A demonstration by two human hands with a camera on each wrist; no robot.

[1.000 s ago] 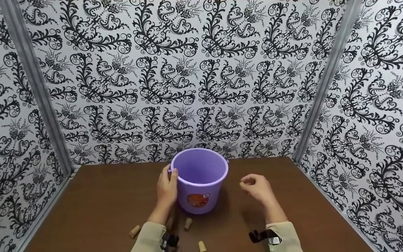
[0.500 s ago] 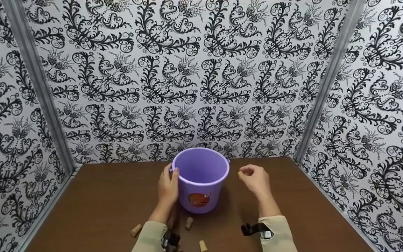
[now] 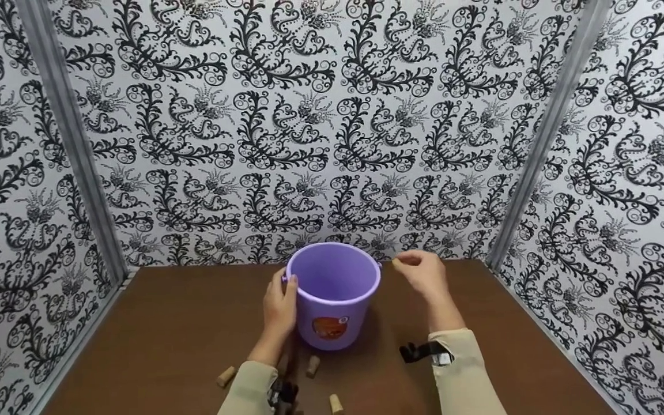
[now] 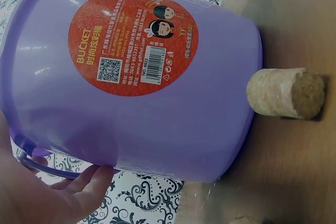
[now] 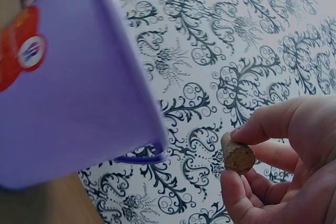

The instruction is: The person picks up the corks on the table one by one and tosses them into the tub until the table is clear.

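A purple bucket (image 3: pixel 332 323) with a round orange label stands upright on the table. My left hand (image 3: pixel 280 305) grips it at the left of its rim, thumb on the near side, beside the handle (image 4: pixel 58 170). To the right of the rim, my right hand (image 3: pixel 426 276) pinches a cork (image 5: pixel 239 155) between thumb and fingers, raised and apart from the bucket. Close by the bucket's base lies another cork (image 4: pixel 286 93). What lies at the bottom of the bucket is hidden.
The brown tabletop (image 3: pixel 182 323) also bears a cork (image 3: pixel 226 376) at the left and a paler cork (image 3: pixel 336 403) at the near edge of view. Black-and-white patterned walls (image 3: pixel 286 144) with grey corner posts (image 3: pixel 72 138) close off the back and sides.
My right hand has risen with its cork, moving away from me to about the height of the bucket's rim. My left hand keeps its grip on the bucket.
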